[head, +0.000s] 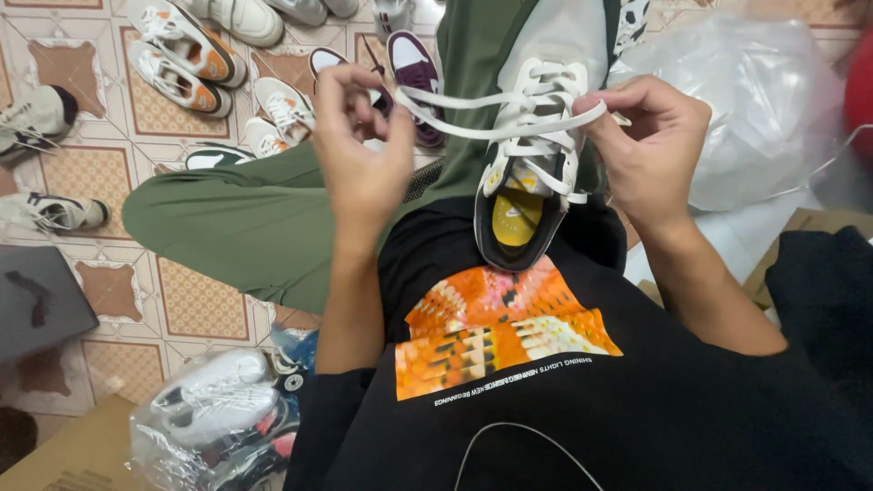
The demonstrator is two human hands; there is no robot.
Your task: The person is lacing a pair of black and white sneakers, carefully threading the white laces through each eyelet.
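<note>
At frame center, a left hand (359,150) and right hand (647,150) each pinch an end of a white shoelace (491,114) on a sneaker (527,173) resting on the lap. Clear plastic bag (764,100) upper right; bagged shoes (214,423) lower left.

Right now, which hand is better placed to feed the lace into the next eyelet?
Probably the right hand: it pinches the white lace beside the sneaker eyelets. The left hand holds its end farther out.

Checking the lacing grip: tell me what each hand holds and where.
Both hold the white shoelace of the sneaker on the lap. The left hand pinches one end, the right hand the other, pulled apart sideways.
</note>
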